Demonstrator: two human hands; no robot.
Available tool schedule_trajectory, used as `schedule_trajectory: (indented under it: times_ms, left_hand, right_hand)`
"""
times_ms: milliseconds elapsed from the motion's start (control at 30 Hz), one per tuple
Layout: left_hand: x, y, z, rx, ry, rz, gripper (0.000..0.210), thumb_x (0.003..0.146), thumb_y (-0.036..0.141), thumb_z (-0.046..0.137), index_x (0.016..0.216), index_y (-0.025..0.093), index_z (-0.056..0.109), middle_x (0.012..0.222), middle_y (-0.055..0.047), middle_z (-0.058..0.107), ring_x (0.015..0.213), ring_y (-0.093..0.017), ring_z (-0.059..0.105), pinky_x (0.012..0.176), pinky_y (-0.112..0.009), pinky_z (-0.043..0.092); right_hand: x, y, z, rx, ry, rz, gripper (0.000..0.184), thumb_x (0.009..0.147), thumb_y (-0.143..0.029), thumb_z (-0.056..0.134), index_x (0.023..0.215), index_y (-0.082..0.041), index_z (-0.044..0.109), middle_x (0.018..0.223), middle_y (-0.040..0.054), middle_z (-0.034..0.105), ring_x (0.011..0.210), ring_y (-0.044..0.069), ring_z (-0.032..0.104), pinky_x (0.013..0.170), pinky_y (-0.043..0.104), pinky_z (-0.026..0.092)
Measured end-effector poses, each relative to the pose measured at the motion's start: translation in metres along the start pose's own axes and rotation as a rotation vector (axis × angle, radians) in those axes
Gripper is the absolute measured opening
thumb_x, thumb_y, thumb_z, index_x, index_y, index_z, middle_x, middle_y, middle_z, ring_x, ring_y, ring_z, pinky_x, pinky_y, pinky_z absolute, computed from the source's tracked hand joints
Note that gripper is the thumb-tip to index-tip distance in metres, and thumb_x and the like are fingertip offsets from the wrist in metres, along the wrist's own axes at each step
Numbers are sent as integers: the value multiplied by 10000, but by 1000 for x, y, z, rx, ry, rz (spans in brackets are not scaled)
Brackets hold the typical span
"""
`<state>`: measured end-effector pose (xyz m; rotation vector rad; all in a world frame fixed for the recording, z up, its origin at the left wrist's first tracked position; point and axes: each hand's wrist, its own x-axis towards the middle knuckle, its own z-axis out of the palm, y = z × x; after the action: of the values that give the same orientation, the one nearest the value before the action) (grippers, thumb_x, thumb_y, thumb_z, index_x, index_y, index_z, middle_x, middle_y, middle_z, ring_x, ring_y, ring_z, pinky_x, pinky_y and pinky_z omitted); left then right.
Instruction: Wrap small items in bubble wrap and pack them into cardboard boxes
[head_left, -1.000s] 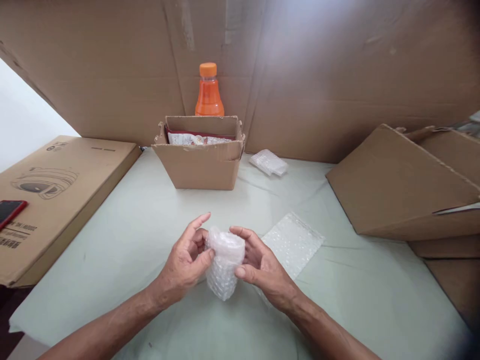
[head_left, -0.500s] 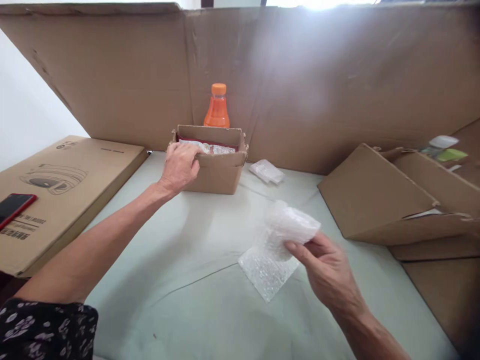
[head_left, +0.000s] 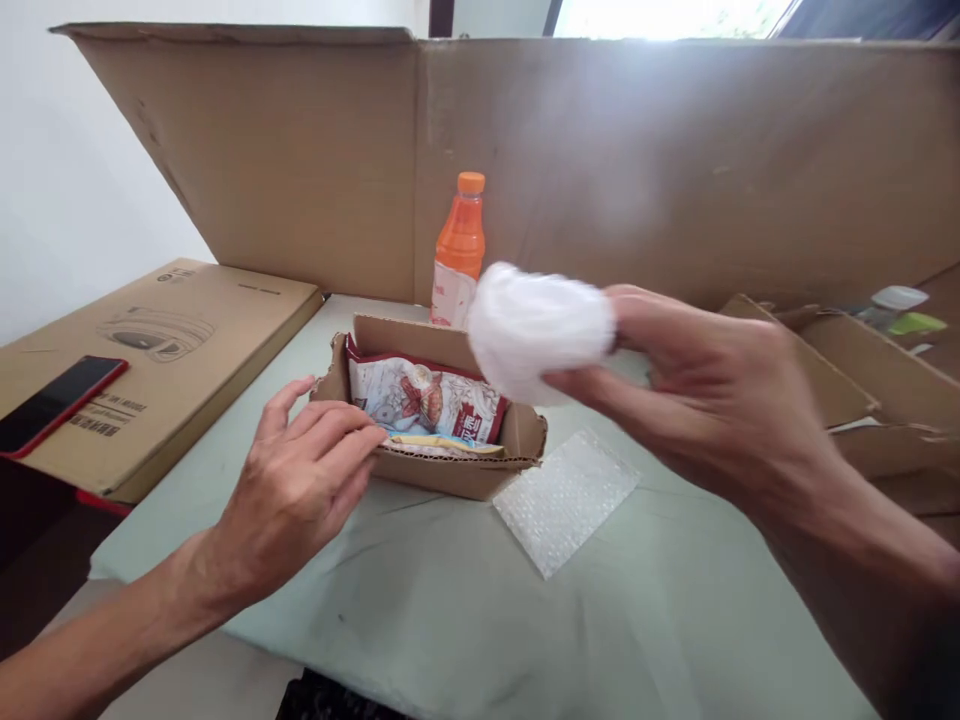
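My left hand (head_left: 304, 490) is at the near left edge of a small open cardboard box (head_left: 442, 480), its fingers hooked over the rim. Inside the box stand a white and dark red printed food packet (head_left: 420, 395) and, in front of it, something with a blue and yellow edge (head_left: 442, 441). Held between the thumb and fingers of my right hand (head_left: 697, 400) is a crumpled piece of bubble wrap (head_left: 540, 330), smeared by motion, above the box's right side. A flat square sheet of bubble wrap (head_left: 566, 500) lies to the right of the box.
Behind the box stands an orange drink bottle (head_left: 460, 240). At left a phone (head_left: 60, 405) rests on a large flat carton (head_left: 195, 370). Open cardboard boxes (head_left: 892, 370) stand at right, and a tall cardboard panel (head_left: 300, 160) closes off the back.
The small box has come nearer and turned, with my left hand at its rim. My right hand has lifted the crumpled bubble wrap off the table, up towards the box.
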<state>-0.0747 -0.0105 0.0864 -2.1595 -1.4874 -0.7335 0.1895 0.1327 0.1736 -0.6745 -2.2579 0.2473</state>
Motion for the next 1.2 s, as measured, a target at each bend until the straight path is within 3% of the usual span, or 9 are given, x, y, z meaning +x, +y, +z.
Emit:
schedule_trajectory:
  times_ms: [233, 467, 600, 700, 800, 867, 967, 1067, 1200]
  left_hand:
    - [-19, -15, 9, -135, 88, -63, 262, 852, -36, 562, 996, 179, 604, 929, -39, 739, 872, -182, 695, 1114, -526, 445]
    - [-18, -14, 17, -194, 144, -102, 235, 872, -11, 582, 989, 189, 622, 926, -25, 721, 927, -196, 694, 1124, -555, 443]
    - [-26, -17, 23, -221, 342, -263, 459, 858, 70, 681, 1288, 199, 591, 1268, -119, 646, 1250, -276, 606, 1149, -530, 449]
    - [-51, -22, 35, -368, 414, -525, 659, 852, 156, 725, 1462, 271, 500, 1465, -114, 531, 1379, -299, 521, 1186, -525, 428]
    - [-87, -23, 55, -613, 313, -782, 681, 883, 266, 717, 1508, 332, 454, 1491, -88, 532, 1339, -292, 564, 1170, -547, 448]
    - [-105, -16, 69, -735, 234, -906, 716, 889, 324, 715, 1535, 353, 408, 1519, -91, 518, 1331, -293, 571, 1152, -560, 462]
    - [-107, 0, 86, -854, 164, -985, 785, 868, 378, 729, 1558, 350, 357, 1587, -103, 444, 1401, -313, 508, 1150, -565, 462]
    - [-83, 12, 95, -936, 190, -1026, 793, 841, 421, 733, 1538, 291, 378, 1573, -127, 445, 1423, -329, 483, 1146, -561, 468]
    - [-78, 19, 83, -950, 184, -1061, 696, 839, 429, 730, 1467, 269, 476, 1544, -120, 487, 1402, -335, 515, 1171, -558, 451]
  right_hand:
    - [61, -18, 83, -376, -853, 29, 112, 848, -262, 697, 921, -211, 766, 848, 35, 729, 736, 170, 619, 593, 271, 333]
    - [75, -20, 141, -420, -1211, -48, 217, 836, -173, 683, 1039, -171, 759, 959, 64, 763, 810, 184, 670, 605, 266, 360]
    - [70, -11, 98, -218, -1005, 22, 324, 897, -262, 672, 1215, -211, 710, 1110, 54, 763, 904, 196, 687, 697, 275, 455]
    - [24, 0, 38, -122, -436, 185, 286, 981, -315, 556, 1207, -246, 717, 1156, 32, 760, 948, 188, 693, 815, 314, 506]
    - [-54, 16, 3, -233, 41, 418, 243, 945, -487, 628, 987, -288, 761, 946, 14, 781, 860, 211, 710, 830, 369, 520]
    - [-102, 27, 10, -87, -8, 562, 271, 908, -511, 651, 999, -276, 749, 944, 38, 785, 822, 221, 710, 783, 379, 550]
    - [-140, 36, 55, 165, -184, 648, 470, 866, -514, 671, 1243, -232, 658, 1106, 91, 765, 783, 210, 699, 730, 372, 584]
    - [-140, 38, 101, 301, -225, 661, 494, 848, -535, 661, 1213, -204, 628, 1131, 113, 741, 787, 216, 695, 689, 363, 582]
    - [-137, 31, 130, 290, -165, 687, 386, 871, -543, 631, 1013, -184, 641, 909, 92, 736, 737, 228, 667, 625, 349, 542]
